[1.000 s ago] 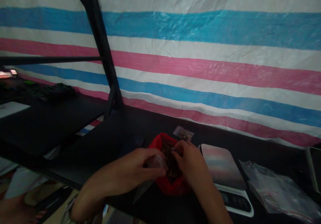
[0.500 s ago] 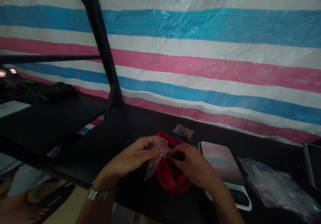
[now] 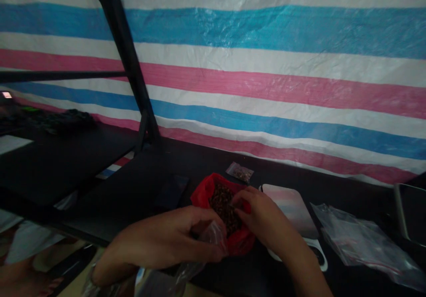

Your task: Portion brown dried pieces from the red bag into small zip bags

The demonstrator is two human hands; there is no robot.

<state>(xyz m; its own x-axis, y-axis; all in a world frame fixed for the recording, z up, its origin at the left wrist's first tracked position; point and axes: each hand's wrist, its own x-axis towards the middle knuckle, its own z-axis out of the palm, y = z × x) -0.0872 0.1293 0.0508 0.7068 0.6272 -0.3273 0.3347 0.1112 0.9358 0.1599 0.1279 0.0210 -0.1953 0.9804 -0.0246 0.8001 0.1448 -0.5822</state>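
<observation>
A red plastic bag (image 3: 201, 193) stands with its mouth wide, full of small brown pieces (image 3: 222, 199) whose kind I cannot make out. My left hand (image 3: 169, 237) pinches a clear zip bag (image 3: 216, 237) between thumb and fingers, just in front of the red bag. Over the brown pieces, my right hand (image 3: 261, 210) has its thumb and fingertips drawn together inside the red bag's mouth. Whatever lies between those fingertips is too small to tell. Behind the red bag lies a small filled zip bag (image 3: 240, 172).
A scale with a silvery plate (image 3: 289, 208) sits right of the red bag, partly behind my right forearm. Beyond it are clear plastic bags (image 3: 362, 244) and a dark-screened device (image 3: 411, 212). A black frame post (image 3: 128, 53) rises at left. Another person's foot (image 3: 43, 283) shows lower left.
My left hand has drawn back towards me with the clear bag, uncovering the brown pieces. My right hand has left the clear bag and now dips into the red bag.
</observation>
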